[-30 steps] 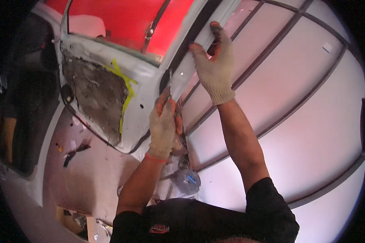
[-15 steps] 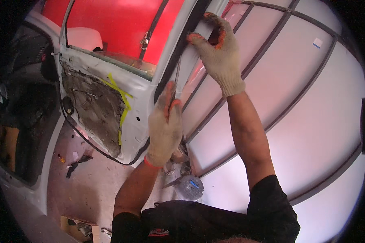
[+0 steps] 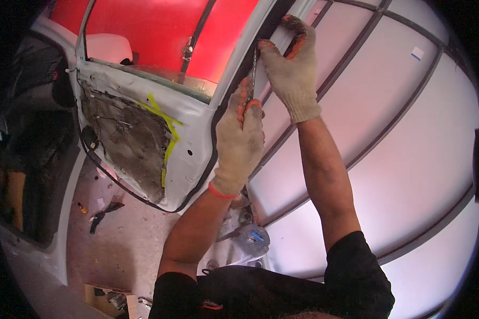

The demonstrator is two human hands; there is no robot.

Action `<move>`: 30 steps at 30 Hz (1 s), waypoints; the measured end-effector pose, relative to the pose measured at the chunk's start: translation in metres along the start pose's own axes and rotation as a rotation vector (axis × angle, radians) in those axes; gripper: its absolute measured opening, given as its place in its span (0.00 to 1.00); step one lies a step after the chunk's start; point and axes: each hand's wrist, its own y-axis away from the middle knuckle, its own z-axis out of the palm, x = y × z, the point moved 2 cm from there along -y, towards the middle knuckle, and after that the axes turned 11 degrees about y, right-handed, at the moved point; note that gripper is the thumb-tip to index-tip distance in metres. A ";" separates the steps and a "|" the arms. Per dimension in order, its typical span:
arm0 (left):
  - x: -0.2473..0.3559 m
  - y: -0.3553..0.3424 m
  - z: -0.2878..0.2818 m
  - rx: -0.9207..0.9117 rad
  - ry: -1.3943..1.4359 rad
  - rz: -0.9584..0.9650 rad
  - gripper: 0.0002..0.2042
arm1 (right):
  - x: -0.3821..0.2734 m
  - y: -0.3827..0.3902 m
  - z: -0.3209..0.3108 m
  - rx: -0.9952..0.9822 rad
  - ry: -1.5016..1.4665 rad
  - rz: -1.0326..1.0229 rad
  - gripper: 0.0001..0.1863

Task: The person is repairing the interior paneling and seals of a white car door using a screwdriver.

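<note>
A white car door (image 3: 199,125) stands with its inner panel bare, and a black rubber seal (image 3: 250,45) runs along its edge. My left hand (image 3: 239,135), in a cream glove with orange fingers, is closed around a thin metal tool (image 3: 254,66) whose shaft points up along the edge; its handle is hidden in the palm. Higher up, my right hand (image 3: 292,72), gloved alike, curls its thumb and fingers against the edge of the door's window frame (image 3: 299,11). Its fingertips are partly hidden there.
Yellow-green tape (image 3: 170,130) borders the dark sheet (image 3: 127,127) on the door. To the right rises a pale panel wall (image 3: 399,127) with dark bars. A cardboard box (image 3: 106,300) and black scrap (image 3: 105,215) lie on the floor; the car's door opening (image 3: 32,143) is left.
My left hand has moved up and right with the tool, whose tip is now near my right hand. My right hand has shifted only slightly. The door appears farther right in view.
</note>
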 end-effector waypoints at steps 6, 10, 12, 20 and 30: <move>0.012 0.005 0.014 0.056 0.248 -0.124 0.22 | -0.026 -0.003 -0.011 -0.124 0.111 0.084 0.36; 0.017 0.003 0.026 0.075 0.622 -0.251 0.13 | -0.015 -0.004 -0.010 -0.066 -0.001 0.097 0.33; 0.017 0.001 0.028 0.115 0.663 -0.276 0.10 | -0.012 -0.004 -0.014 -0.128 -0.059 0.125 0.32; -0.001 0.012 0.027 0.114 0.472 -0.068 0.11 | -0.020 -0.009 -0.018 -0.105 0.044 0.036 0.29; -0.016 0.007 0.010 0.122 0.362 -0.018 0.16 | -0.009 -0.006 -0.011 -0.118 0.064 0.001 0.30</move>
